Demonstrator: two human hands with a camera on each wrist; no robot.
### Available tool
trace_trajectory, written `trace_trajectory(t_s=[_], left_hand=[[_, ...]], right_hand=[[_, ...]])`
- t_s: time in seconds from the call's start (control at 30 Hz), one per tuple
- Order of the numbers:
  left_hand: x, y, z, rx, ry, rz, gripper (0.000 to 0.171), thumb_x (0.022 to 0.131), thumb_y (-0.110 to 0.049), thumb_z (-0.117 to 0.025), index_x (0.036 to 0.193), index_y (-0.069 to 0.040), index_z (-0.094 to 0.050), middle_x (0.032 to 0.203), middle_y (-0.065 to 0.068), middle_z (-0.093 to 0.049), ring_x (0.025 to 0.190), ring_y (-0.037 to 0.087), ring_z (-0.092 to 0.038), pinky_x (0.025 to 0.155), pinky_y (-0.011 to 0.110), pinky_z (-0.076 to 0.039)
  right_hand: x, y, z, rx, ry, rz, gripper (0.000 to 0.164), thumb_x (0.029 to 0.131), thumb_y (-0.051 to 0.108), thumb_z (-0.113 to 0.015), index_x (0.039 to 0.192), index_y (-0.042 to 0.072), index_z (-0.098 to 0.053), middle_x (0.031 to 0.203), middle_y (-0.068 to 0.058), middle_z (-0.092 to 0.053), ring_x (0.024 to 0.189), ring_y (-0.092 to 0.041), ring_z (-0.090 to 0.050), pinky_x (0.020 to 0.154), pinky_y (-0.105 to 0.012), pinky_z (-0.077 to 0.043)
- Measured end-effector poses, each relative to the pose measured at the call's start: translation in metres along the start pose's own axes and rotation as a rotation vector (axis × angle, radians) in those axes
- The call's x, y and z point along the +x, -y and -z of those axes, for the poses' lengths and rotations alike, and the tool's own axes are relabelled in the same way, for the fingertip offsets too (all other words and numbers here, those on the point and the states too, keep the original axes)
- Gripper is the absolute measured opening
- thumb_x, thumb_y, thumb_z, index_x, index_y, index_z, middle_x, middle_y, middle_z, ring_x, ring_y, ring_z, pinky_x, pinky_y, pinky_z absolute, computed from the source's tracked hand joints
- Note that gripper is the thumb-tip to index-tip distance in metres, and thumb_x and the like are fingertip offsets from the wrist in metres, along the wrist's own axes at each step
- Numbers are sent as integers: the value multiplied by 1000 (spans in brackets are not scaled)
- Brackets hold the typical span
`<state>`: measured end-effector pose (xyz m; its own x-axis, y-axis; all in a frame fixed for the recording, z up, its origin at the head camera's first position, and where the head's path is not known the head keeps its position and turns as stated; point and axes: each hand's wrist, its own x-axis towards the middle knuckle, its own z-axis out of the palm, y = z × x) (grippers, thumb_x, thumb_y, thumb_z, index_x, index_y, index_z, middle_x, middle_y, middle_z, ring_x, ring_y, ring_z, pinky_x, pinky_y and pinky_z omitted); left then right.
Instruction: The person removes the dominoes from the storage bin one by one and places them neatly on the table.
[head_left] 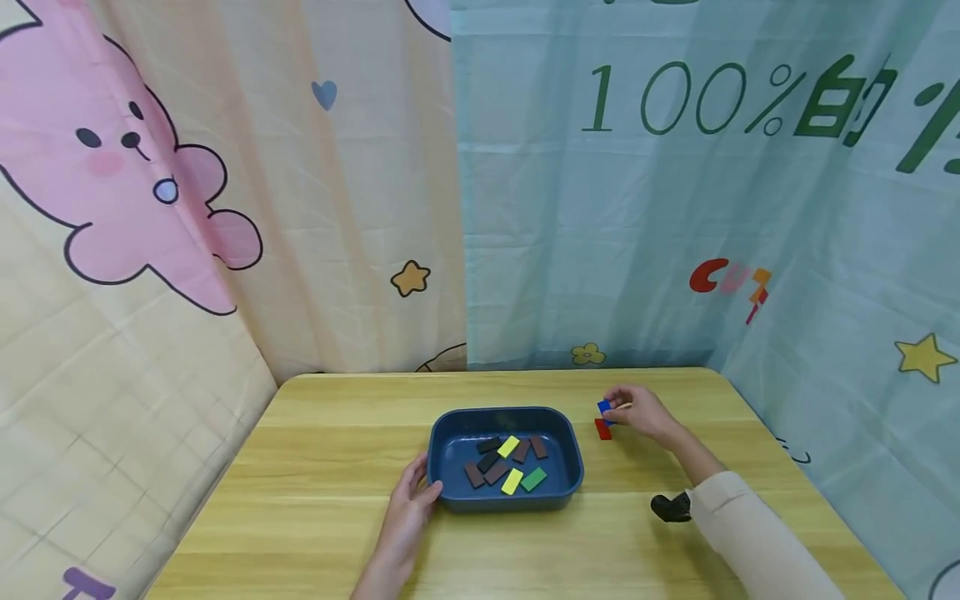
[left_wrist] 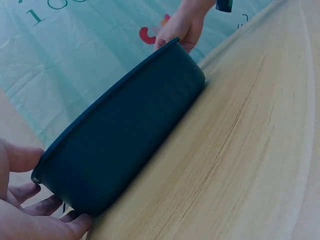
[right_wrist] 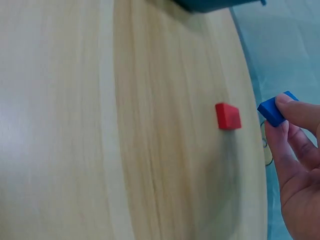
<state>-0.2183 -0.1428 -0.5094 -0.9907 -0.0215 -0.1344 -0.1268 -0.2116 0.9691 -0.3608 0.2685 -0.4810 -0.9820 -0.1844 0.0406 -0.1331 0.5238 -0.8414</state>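
Observation:
My right hand (head_left: 637, 411) pinches a blue domino block (right_wrist: 272, 111) between thumb and fingers. In the head view it is above the far right part of the table, just beyond a red domino block (head_left: 603, 429) that lies on the wood. In the right wrist view the red block stands out from the surface to the left of my fingers. My left hand (head_left: 408, 500) grips the left end of a dark blue plastic tub (head_left: 504, 505), thumb at the rim and fingers against the outer wall. Brown, black, yellow and green domino blocks (head_left: 534, 479) lie scattered inside the tub.
The wooden table (head_left: 300, 483) has rounded far corners. Printed curtains (head_left: 600, 250) hang behind it and along both sides. A black object (head_left: 671, 507) shows at the right wrist, beside the light sleeve (head_left: 750, 525).

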Motion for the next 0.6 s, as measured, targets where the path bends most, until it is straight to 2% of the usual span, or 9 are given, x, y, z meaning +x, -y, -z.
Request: trace_trajectory(t_s=[0.13,0.3,0.6], left_hand=[[1,0,-1,1,6,-5,64,104,-3,-54,161,1,-24,164,29,-22,148,46,-25,117,60,-30],[1,0,-2,0,8,1,64,105,-4,-54,162,0,-24,164,28,-22,148,45,-26,117,59,-31],[0,-1,0,-3,5,-6,64,104,-3,-54,161,1,-24,163,29,-23,148,45,-27,118,59,-30]], right_hand=[[0,-13,6,-46,-4,-4,24,94,2,-74,114,-8,-63,99,-13,-64,92,-27,-59,71,-30,-55],[-2,-25,9,-55,-14,-40,24,93,0,-75,112,-9,-63,96,-13,-64,90,-27,-59,68,-29,-55],[-3,-31,9,22,-12,-108,24,92,-5,-74,111,-11,-61,95,-15,-62,86,-25,-61,71,-30,-61]])
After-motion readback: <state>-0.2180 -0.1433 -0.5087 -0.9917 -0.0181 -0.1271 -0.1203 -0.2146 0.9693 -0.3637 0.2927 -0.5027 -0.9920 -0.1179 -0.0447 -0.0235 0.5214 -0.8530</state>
